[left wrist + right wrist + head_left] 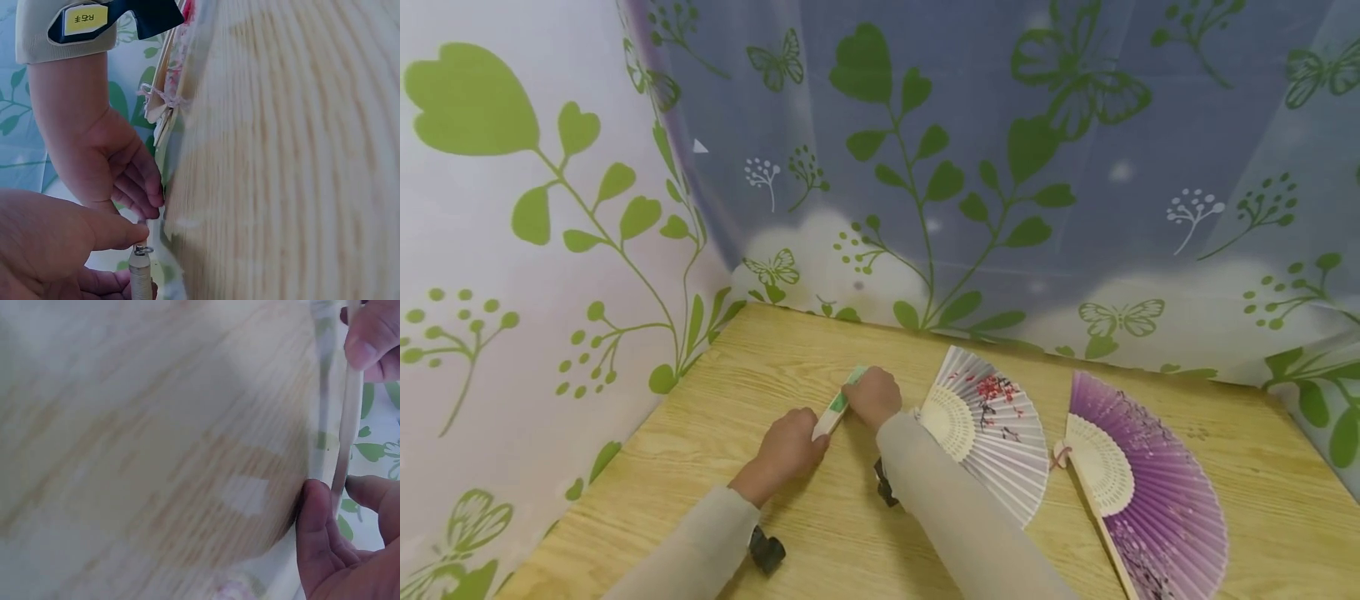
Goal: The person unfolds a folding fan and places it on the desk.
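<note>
A folded hand fan (832, 413), cream with a green section, slants between both hands low over the wooden table. My left hand (786, 446) grips its near end, where a small metal ring shows on the pivot (140, 251) in the left wrist view. Farther along, my right hand (876, 396) pinches the fan between thumb and fingers (315, 512), seen from the side in the right wrist view. To the right of that hand lies an open white fan (1011, 446) with red blossoms. Beyond it spreads an open purple fan (1187, 492) with a cord at its pivot.
The wood-grained table (700, 500) runs back to a blue-grey curtain (970, 108) printed with green leaves and butterflies. A pale printed cloth (550, 317) borders the left side. Dark wrist-worn devices (767, 550) sit beneath the sleeves.
</note>
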A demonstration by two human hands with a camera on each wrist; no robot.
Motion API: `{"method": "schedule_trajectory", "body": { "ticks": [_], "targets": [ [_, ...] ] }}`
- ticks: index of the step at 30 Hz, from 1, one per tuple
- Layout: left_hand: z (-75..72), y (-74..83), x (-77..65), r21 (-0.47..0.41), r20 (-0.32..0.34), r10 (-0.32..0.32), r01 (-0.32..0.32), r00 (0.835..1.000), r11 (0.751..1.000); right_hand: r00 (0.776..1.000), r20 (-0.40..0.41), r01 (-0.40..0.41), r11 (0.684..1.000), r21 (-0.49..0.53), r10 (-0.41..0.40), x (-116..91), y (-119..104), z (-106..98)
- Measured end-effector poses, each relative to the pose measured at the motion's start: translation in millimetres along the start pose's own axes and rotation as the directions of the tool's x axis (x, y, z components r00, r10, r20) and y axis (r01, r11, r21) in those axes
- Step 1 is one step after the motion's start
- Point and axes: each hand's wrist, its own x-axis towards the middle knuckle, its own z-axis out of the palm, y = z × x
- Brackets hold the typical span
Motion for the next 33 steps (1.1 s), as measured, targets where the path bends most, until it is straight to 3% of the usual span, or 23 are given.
{"method": "schedule_trajectory", "body": {
  "ticks": [7, 12, 17, 20, 24, 33],
  "targets": [
    [0.1, 0.8, 0.5, -0.055, -0.041, 0.023, -0.025, 0.999, 0.998, 0.996, -0.077, -0.032, 0.976, 0.216, 0.050, 1.8, -0.8, -1.8],
    [-3.3, 4.2, 3.6, -0.141, -0.067, 0.020, -0.030, 0.998, 0.990, 0.994, -0.088, -0.025, 0.930, 0.368, 0.062, 3.9, -2.5, -7.2],
    [-7.8, 9.7, 7.0, -0.154, -0.085, 0.013, -0.026, 0.996, 0.988, 0.996, -0.059, -0.030, 0.862, 0.505, 0.070, 3.0, -6.2, -17.2],
    [-10.2, 13.0, 7.6, -0.186, -0.080, -0.013, -0.002, 0.997, 0.983, 0.996, -0.047, -0.035, 0.832, 0.553, 0.074, 2.3, -7.1, -23.4],
    [-12.5, 16.8, 8.9, -0.259, -0.063, -0.049, 0.031, 0.997, 0.965, 0.998, -0.039, -0.025, 0.819, 0.573, 0.058, -0.5, -7.7, -32.6],
    [-15.8, 27.8, 8.8, -0.413, -0.060, -0.015, -0.011, 0.998, 0.911, 0.997, -0.055, 0.070, 0.785, 0.615, -0.046, -12.0, -12.3, -64.5]
  ]
}}
